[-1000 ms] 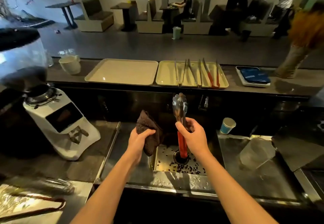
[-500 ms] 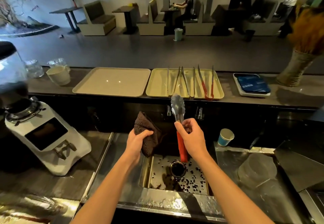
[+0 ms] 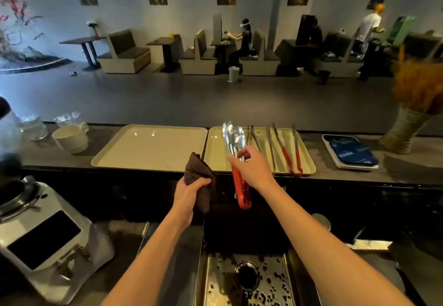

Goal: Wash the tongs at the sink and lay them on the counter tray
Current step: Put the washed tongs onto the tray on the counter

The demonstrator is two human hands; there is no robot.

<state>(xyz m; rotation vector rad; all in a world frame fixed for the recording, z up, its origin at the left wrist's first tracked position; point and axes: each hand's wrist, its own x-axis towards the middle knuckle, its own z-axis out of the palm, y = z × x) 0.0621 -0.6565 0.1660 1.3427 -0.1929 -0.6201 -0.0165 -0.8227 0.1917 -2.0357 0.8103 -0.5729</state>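
While the far left of the view is filled by a white coffee grinder (image 3: 51, 241) with a dark screen, a white mug (image 3: 71, 138) and some clear glassware (image 3: 33, 126) stand behind it on the raised counter (image 3: 359, 174). To the right of the mug lies a bare cream tray (image 3: 151, 147), and just beside that a second counter tray (image 3: 215, 152) of the same colour. Below the gap between the trays, the left hand (image 3: 189, 193) grips a bunched dark brown cloth (image 3: 197, 172), fingers curled round it, and holds it up in front of the counter's dark front face. Next comes the right hand (image 3: 254, 169), which pinches the red-handled tongs (image 3: 236, 159) about midway along, thumb and fingers closed on the metal arms. The tongs' shiny scalloped tips reach over the near left part of the second tray, while the red handles hang down past the counter edge, in the air above the sink (image 3: 215, 279). Whether the tips touch the tray cannot be told. Dark coffee beans (image 3: 271, 281) are scattered on the sink floor round the drain (image 3: 247, 274). Further right on the same tray lie slim metal tongs (image 3: 254, 138) and another red-handled pair (image 3: 291, 154). Beyond the tray sits a small white tray with blue packets (image 3: 352, 153), then a woven vase of orange dried grass (image 3: 407, 123).
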